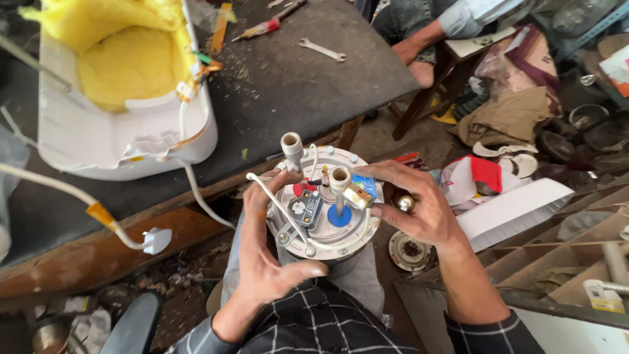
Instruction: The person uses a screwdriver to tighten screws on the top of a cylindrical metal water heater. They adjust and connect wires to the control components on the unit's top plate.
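Observation:
A round metal water-heater tank [324,244] rests on my lap, its bolted flange facing up with two threaded pipe stubs, a small black thermostat, a blue washer and white wires. My left hand [265,255] cups the tank's left side, thumb along its lower rim. My right hand [413,203] reaches over the top right; its fingers pinch a small part by the right pipe stub [340,177], and a small brass fitting [405,202] sits between the fingers.
A white heater casing [124,141] with yellow foam lies on the dark workbench [295,85], trailing a cord and plug [157,240]. A spanner [322,50] and screwdriver [262,27] lie further back. Another person's arm [426,36] sits at upper right, clutter on the floor.

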